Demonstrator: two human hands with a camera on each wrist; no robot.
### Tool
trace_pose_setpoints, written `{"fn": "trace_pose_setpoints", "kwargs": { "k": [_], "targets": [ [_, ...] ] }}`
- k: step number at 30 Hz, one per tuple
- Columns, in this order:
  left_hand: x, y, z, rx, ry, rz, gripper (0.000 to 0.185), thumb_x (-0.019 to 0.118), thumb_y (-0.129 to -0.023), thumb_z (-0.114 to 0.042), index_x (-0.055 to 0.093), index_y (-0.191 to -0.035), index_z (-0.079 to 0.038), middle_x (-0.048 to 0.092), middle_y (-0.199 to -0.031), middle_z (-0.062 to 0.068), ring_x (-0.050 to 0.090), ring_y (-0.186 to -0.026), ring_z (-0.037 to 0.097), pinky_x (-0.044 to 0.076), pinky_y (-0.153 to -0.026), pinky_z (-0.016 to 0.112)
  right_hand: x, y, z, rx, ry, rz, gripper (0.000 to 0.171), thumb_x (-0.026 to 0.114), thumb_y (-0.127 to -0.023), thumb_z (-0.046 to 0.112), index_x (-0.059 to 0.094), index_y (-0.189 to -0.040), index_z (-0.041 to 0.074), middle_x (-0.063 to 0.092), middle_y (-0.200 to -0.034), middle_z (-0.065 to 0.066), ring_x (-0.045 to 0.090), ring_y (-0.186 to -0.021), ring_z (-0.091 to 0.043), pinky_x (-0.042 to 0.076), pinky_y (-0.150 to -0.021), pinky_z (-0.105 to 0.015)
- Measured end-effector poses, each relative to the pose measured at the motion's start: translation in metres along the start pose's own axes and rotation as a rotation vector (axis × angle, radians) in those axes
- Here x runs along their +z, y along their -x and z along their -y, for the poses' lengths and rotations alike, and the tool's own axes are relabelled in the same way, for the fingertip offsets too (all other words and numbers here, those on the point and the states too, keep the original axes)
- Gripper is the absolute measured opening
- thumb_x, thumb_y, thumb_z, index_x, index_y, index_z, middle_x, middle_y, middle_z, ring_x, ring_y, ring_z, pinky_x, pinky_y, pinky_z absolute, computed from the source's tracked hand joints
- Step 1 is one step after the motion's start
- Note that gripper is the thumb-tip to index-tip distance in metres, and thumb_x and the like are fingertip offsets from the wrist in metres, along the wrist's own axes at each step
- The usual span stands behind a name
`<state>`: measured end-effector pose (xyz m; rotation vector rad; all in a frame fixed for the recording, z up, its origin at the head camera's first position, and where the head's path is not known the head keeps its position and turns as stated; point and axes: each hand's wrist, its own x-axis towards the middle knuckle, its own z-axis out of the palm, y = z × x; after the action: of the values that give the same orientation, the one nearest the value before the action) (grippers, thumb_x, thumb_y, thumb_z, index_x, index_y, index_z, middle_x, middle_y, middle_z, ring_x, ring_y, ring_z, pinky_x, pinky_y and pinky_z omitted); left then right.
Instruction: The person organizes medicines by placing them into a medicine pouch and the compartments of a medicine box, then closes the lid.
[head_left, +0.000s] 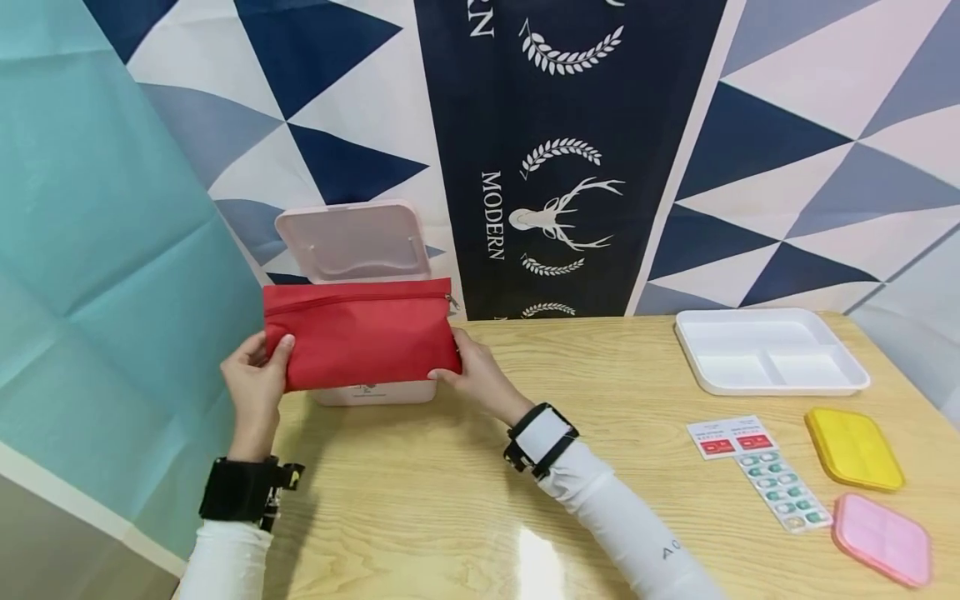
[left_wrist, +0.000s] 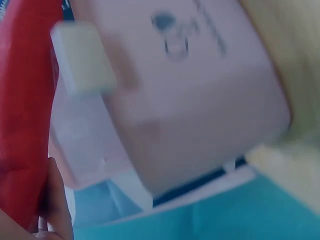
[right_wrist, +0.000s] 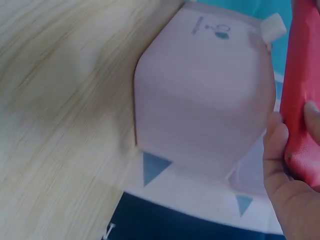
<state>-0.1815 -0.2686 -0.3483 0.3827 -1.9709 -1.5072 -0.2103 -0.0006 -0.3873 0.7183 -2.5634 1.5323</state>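
Observation:
A red zipper pouch is held up level by both hands, in front of and above a pale pink box with its lid raised. My left hand grips the pouch's left end, thumb on the front. At the other end, my right hand pinches the lower right corner near the zipper pull. In the left wrist view the pouch stands beside the box and its white latch. The right wrist view shows fingers and thumb around the pouch. The pouch hides most of the box's opening.
A white divided tray lies at the back right of the wooden table. In front of it are a blister pack of capsules, printed cards, a yellow case and a pink case. Patterned cloth hangs behind.

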Motion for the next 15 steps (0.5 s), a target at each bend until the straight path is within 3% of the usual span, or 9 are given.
{"fn": "trace_pose_setpoints", "kwargs": {
  "k": [4, 7, 12, 15],
  "targets": [
    [-0.001, -0.022, -0.001, 0.026, -0.153, -0.034, 0.033, 0.065, -0.083, -0.023, 0.066, -0.111, -0.005, 0.067, -0.092, 0.000, 0.054, -0.069, -0.007, 0.045, -0.062, 0.008, 0.012, -0.009, 0.006, -0.010, 0.029, 0.025, 0.075, 0.068, -0.077, -0.002, 0.027, -0.139, -0.003, 0.041, -0.138, -0.018, 0.046, -0.122, -0.029, 0.043, -0.099, -0.036],
    [-0.001, -0.036, -0.001, 0.045, -0.226, -0.053, 0.032, 0.065, -0.084, -0.025, 0.068, -0.110, -0.007, 0.068, -0.099, 0.008, 0.053, -0.070, -0.010, 0.043, -0.064, 0.007, 0.020, -0.014, 0.007, -0.034, 0.049, 0.000, 0.076, 0.066, -0.077, -0.005, 0.025, -0.141, -0.002, 0.040, -0.139, -0.017, 0.047, -0.121, -0.027, 0.044, -0.097, -0.033],
    [0.000, -0.053, -0.003, 0.082, -0.295, -0.068, 0.029, 0.064, -0.084, -0.024, 0.069, -0.107, -0.006, 0.067, -0.105, 0.015, 0.048, -0.068, -0.015, 0.040, -0.065, 0.007, 0.031, -0.020, 0.006, -0.066, 0.065, -0.091, 0.067, 0.069, -0.078, 0.001, 0.035, -0.136, -0.003, 0.058, -0.115, -0.016, 0.060, -0.094, -0.022, 0.053, -0.078, -0.026],
    [0.002, -0.060, -0.006, 0.096, -0.336, -0.061, 0.029, 0.062, -0.086, -0.026, 0.068, -0.108, -0.007, 0.067, -0.106, 0.014, 0.047, -0.069, -0.015, 0.038, -0.066, 0.007, 0.036, -0.022, 0.006, -0.064, 0.102, -0.142, 0.064, 0.071, -0.078, 0.007, 0.040, -0.133, -0.004, 0.061, -0.107, -0.016, 0.058, -0.091, -0.024, 0.051, -0.077, -0.027]
  ]
}}
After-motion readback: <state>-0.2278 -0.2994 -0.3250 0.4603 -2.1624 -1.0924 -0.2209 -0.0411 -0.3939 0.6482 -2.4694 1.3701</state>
